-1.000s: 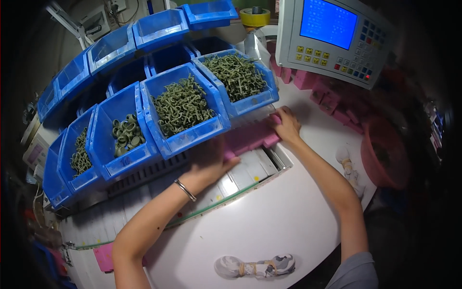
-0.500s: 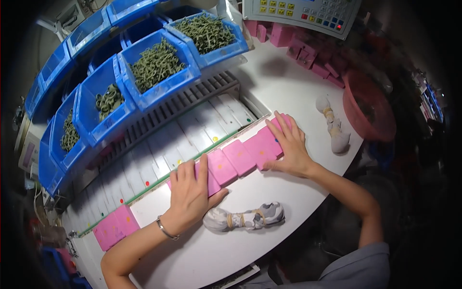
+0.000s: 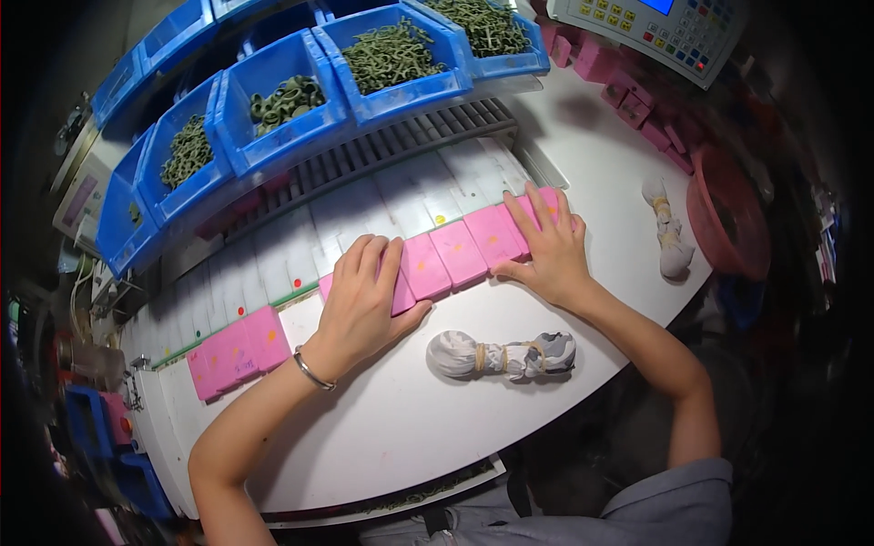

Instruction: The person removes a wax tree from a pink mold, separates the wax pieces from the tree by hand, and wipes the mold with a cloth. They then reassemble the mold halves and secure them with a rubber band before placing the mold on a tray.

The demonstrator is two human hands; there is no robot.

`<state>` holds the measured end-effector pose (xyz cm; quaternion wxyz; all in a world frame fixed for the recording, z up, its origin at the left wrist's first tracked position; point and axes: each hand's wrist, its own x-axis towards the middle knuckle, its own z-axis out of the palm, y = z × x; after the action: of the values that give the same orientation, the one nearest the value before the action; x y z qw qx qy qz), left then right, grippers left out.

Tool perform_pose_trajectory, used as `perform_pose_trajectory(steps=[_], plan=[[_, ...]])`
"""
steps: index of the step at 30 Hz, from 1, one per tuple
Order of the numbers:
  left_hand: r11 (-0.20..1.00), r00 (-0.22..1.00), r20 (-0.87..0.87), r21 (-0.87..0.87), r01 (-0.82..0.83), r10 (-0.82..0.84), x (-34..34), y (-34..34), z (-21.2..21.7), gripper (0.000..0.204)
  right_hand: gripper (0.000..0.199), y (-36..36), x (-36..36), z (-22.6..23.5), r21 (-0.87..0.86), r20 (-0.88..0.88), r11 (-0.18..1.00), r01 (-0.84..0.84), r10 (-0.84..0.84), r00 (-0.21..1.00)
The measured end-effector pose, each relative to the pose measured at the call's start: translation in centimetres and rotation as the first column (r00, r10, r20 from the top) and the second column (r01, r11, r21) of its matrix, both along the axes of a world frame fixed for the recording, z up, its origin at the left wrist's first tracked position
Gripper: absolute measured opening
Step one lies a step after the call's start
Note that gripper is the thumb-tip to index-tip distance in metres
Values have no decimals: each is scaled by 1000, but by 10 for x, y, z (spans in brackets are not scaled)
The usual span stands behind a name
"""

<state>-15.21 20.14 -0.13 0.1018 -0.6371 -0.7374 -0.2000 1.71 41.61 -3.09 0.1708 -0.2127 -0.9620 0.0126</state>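
Across the table, a row of pink blocks (image 3: 460,252) lies along a green-edged strip. My left hand (image 3: 355,305) wraps the row's left part, fingers over the top toward the far side and thumb along the near edge. At the right end, my right hand (image 3: 557,259) holds the blocks with spread fingers on top and thumb against the near side. The palms hide some blocks. Farther left, a second group of pink blocks (image 3: 241,352) lies untouched. A grey-white wrapped bundle (image 3: 503,355), tied with bands, rests in front of my hands.
Blue bins (image 3: 391,107) with dark green curled pieces (image 3: 387,56) stand beyond a ribbed rack (image 3: 364,156). White panels (image 3: 341,223) lie before it. To the right are another tied bundle (image 3: 669,232), a red basin (image 3: 719,218), more pink blocks (image 3: 628,102) and a keypad device (image 3: 651,29).
The view has shifted. The held row now sits closer and straighter against the green edge, and the gap to the left group has narrowed. Both hands remain on the blocks.
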Motion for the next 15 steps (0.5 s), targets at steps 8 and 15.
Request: perform_pose_trajectory(steps=[8,15], plan=[[997,997,8,38,-74,74,1,-16,-5,68,90,0,-3,-8,-4,14,1000,6,-6,1000],[974,956,224,78,-213,190,51,-86,15,65,62,18,13,-5,-33,-165,998,-55,49,985]])
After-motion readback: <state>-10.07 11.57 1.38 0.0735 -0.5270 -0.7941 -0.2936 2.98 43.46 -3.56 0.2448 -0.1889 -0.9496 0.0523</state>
